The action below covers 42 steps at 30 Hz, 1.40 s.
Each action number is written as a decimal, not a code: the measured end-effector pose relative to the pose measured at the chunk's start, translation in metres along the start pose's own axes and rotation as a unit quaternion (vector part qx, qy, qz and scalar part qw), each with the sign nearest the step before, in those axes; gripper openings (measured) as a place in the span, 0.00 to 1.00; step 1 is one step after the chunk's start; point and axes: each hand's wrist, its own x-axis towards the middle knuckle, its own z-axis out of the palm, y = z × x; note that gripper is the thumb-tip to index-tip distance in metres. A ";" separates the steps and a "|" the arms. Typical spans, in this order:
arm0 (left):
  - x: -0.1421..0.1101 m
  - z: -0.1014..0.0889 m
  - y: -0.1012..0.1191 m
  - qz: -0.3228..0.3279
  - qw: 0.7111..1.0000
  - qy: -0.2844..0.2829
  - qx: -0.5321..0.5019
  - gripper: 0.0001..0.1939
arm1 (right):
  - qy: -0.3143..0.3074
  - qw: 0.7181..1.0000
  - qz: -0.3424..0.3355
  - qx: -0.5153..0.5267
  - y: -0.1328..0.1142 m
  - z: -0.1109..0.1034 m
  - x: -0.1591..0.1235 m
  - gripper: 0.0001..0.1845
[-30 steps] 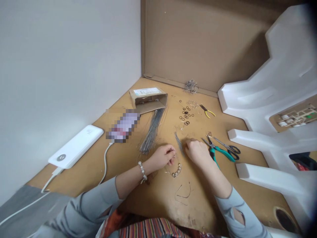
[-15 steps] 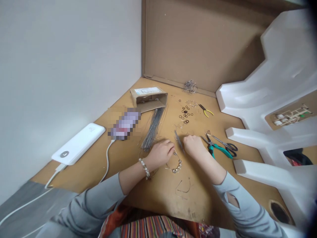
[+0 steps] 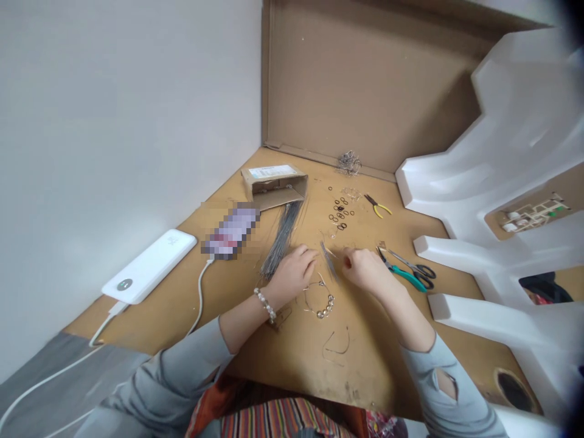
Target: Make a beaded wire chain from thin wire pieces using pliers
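Note:
My left hand (image 3: 293, 274), fingers bent and close together, rests beside the lower end of a bundle of thin grey wires (image 3: 280, 240). Whatever its fingertips may hold is too small to make out. My right hand (image 3: 365, 267) is curled into a loose fist, its contents hidden. Between the two hands lies a small heap of short wire pieces (image 3: 328, 261). Just below, a thin wire ring with clear round beads (image 3: 325, 307) along its lower right side lies on the table. Green-handled pliers (image 3: 408, 277) lie right of my right hand, partly behind it.
Scissors (image 3: 422, 271) lie against the pliers. Farther back are yellow-handled pliers (image 3: 378, 205), several dark rings (image 3: 340, 210) and a wire tangle (image 3: 349, 162). At left stand an open cardboard box (image 3: 277, 185), a blurred phone (image 3: 232, 231) and a white power bank (image 3: 150, 267). Bent wires (image 3: 337, 350) lie in front.
My left hand has drawn slightly up and away from the beaded ring, which now lies untouched. My right fist has turned and shifted slightly right, covering more of the green-handled pliers.

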 end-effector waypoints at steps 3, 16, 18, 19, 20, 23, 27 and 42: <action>0.001 -0.006 0.003 -0.013 0.998 0.057 -0.026 0.13 | 0.017 0.994 -0.035 0.102 -0.001 0.002 -0.010 0.09; -0.008 -0.001 0.026 0.154 0.955 -0.096 0.235 0.10 | 0.071 0.992 -0.054 0.089 -0.025 0.005 -0.039 0.09; -0.009 0.000 0.025 0.160 0.954 -0.099 0.235 0.09 | 0.073 0.992 -0.055 0.086 -0.027 0.007 -0.039 0.07; -0.010 0.001 0.024 0.162 0.953 -0.100 0.234 0.09 | 0.078 0.992 -0.056 0.086 -0.028 0.009 -0.039 0.08; -0.010 0.002 0.023 0.161 0.954 -0.100 0.233 0.09 | 0.083 0.991 -0.058 0.089 -0.029 0.011 -0.039 0.09; -0.010 0.003 0.022 0.140 0.960 -0.098 0.220 0.11 | 0.094 0.987 -0.054 0.122 -0.029 0.016 -0.037 0.11; -0.005 0.000 0.023 0.058 0.989 -0.084 0.106 0.12 | 0.113 0.958 -0.034 0.262 -0.023 0.022 -0.033 0.09; 0.004 -0.009 0.017 -0.231 0.849 -0.139 -0.455 0.12 | -0.060 0.647 0.024 0.760 -0.008 0.031 -0.023 0.12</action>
